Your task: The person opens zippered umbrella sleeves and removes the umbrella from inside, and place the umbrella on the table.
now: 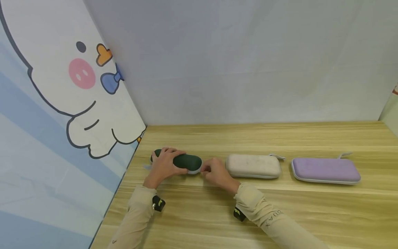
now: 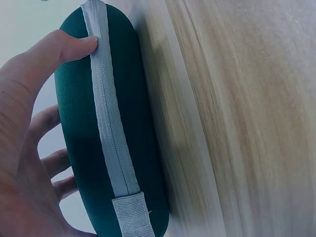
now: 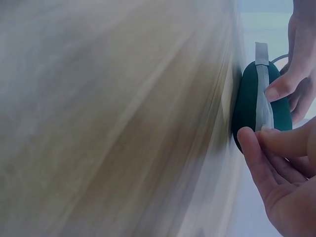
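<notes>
Gripping a green case (image 1: 188, 161)
Left hand (image 1: 164, 165) curls around it, thumb on the zipper (image 2: 112, 123); right hand (image 1: 217, 173) pinches the zipper's end.

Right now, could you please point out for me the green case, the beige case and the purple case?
Green case (image 1: 188, 161), head view: the right part of its top.
Beige case (image 1: 253, 165), head view: the middle of its top.
Purple case (image 1: 325, 169), head view: the middle of its top.

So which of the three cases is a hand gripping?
The dark green case, leftmost in the head view: the left hand grips it. No hand holds the cream case or the purple case.
</notes>
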A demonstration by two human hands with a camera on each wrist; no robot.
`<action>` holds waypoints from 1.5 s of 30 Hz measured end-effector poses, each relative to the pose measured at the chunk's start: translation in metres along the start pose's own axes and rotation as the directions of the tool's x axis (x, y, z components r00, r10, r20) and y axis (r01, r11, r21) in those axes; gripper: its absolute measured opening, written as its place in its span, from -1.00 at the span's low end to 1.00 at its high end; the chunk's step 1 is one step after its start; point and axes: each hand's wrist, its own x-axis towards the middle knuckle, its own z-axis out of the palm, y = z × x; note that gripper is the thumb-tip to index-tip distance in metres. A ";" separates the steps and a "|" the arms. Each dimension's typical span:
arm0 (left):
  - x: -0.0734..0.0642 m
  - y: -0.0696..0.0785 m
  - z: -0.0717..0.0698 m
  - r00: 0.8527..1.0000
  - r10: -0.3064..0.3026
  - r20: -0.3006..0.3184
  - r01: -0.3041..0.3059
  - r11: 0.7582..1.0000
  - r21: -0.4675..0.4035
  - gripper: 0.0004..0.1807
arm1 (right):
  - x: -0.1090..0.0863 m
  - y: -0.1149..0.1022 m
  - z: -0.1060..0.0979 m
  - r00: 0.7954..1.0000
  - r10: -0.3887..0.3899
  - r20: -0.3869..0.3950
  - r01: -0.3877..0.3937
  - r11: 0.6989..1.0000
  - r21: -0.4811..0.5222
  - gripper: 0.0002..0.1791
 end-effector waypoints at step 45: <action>-0.024 -0.108 0.012 0.963 -0.165 0.211 0.268 0.613 -0.744 -0.04 | -0.003 -0.003 0.000 0.994 0.068 -0.082 -0.066 0.997 0.032 -0.87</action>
